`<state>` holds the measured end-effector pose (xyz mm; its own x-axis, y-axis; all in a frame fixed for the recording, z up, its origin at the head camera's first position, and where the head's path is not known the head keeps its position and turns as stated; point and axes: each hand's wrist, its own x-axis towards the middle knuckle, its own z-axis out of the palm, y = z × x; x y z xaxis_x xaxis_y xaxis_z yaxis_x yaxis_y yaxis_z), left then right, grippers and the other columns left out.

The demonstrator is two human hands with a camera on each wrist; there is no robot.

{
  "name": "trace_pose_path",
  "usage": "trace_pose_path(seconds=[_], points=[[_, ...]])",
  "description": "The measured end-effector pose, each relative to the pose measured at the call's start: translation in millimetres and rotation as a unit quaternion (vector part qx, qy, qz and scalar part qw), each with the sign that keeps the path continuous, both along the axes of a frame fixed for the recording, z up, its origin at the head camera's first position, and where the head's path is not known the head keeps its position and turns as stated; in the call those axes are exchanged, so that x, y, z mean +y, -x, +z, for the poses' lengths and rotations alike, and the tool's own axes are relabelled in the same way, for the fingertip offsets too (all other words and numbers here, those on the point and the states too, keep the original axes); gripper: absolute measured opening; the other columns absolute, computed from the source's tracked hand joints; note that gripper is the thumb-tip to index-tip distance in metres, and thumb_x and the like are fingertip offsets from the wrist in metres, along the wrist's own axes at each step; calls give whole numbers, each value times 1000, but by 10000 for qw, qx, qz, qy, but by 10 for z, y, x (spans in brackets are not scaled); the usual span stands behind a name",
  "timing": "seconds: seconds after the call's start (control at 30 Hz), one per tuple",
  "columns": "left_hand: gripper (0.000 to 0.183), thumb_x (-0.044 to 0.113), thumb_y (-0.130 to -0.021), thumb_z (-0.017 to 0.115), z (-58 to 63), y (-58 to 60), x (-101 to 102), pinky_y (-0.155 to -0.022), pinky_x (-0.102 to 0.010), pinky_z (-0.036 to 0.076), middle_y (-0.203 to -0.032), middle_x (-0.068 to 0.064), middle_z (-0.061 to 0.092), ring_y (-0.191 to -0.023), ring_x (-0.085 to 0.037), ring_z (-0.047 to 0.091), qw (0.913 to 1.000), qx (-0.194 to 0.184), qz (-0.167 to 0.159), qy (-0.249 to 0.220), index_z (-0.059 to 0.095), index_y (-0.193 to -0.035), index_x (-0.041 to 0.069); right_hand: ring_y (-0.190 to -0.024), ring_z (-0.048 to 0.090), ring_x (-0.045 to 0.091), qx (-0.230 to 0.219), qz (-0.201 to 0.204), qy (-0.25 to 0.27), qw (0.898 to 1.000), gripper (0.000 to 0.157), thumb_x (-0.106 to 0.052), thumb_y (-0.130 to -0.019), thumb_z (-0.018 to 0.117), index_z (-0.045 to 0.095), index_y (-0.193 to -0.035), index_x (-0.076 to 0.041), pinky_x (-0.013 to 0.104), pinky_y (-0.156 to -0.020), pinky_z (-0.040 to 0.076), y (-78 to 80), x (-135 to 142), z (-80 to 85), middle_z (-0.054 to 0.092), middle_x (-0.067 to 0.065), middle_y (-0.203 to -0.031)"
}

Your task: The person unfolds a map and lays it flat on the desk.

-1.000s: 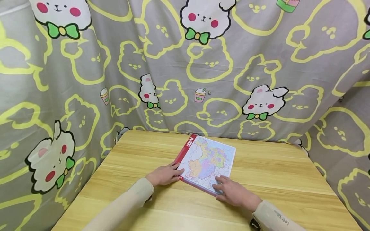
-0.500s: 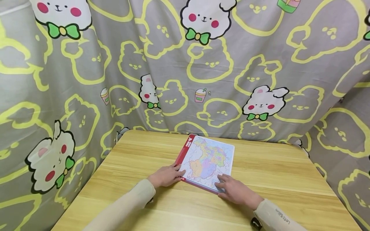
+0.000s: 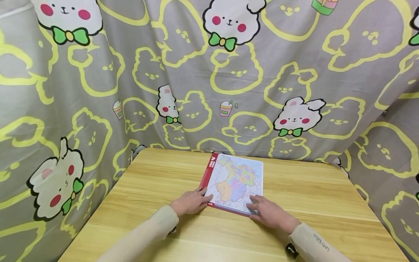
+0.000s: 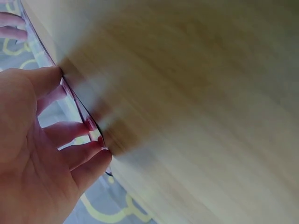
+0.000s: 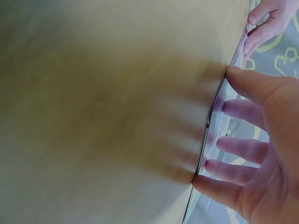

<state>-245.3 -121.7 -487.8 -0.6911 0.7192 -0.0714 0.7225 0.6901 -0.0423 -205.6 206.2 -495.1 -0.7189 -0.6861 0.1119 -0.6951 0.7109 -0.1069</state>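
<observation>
A flat map board (image 3: 234,182), printed with a coloured map and a red band down its left side, lies on the wooden table. My left hand (image 3: 191,202) touches its near left corner, with fingertips over the red band and the map's edge. On the near right corner rests my right hand (image 3: 270,211), its fingers spread over the printed face. In the left wrist view, the left hand's fingertips (image 4: 105,158) meet the board's thin edge at the tabletop. The right wrist view shows the right hand's fingers (image 5: 245,147) nearly straight along the board.
The wooden table (image 3: 157,171) extends around the board on every side. A grey curtain (image 3: 193,72) with yellow outlines and rabbit prints hangs behind the table and along both sides. Dark wrist gear (image 3: 291,250) shows beneath the right sleeve.
The map board has turned slightly counterclockwise, its near edge now more level. Both hands have shifted a little to the right with it, staying at the same corners.
</observation>
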Motion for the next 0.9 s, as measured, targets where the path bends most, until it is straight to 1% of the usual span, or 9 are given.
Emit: trace_pose_path(seconds=[0.13, 0.33, 0.53, 0.67, 0.9], points=[[41, 32, -99, 50, 7, -4, 21, -97, -44, 42, -145, -19, 39, -132, -38, 37, 10000, -62, 26, -15, 51, -139, 24, -116, 49, 45, -87, -68, 35, 9999, 39, -27, -89, 66, 65, -119, -1, 53, -94, 41, 27, 31, -2, 51, 28, -128], [41, 33, -99, 48, -12, 5, 52, -99, -44, 40, -145, -19, 38, -131, -39, 37, 9999, -153, -7, -36, 49, -139, 24, -117, 48, 45, -141, -194, 80, 9997, 39, -25, -90, 65, 64, -119, 1, 53, -95, 40, 67, 67, 6, 51, 28, -129], [41, 33, -99, 49, 10, -9, 89, -98, -43, 41, -144, -18, 40, -131, -38, 39, 10000, -84, -3, 33, 50, -139, 25, -117, 49, 44, -164, -227, 71, 9996, 39, -25, -90, 65, 64, -118, 2, 52, -95, 40, 110, 87, 13, 51, 28, -128], [42, 34, -99, 48, 16, -15, 121, -99, -45, 40, -145, -18, 38, -132, -37, 37, 9998, -185, 76, 29, 49, -140, 26, -117, 49, 44, -182, -281, 28, 9994, 39, -25, -90, 65, 64, -118, 1, 52, -95, 40, 147, 102, 12, 51, 28, -128], [41, 35, -99, 47, -4, 5, 172, -96, -46, 42, -145, -17, 39, -132, -36, 37, 9996, -169, 170, 113, 48, -140, 28, -117, 48, 44, -262, -320, 88, 9991, 40, -25, -89, 66, 64, -119, 2, 53, -95, 40, 200, 132, 9, 51, 28, -128]])
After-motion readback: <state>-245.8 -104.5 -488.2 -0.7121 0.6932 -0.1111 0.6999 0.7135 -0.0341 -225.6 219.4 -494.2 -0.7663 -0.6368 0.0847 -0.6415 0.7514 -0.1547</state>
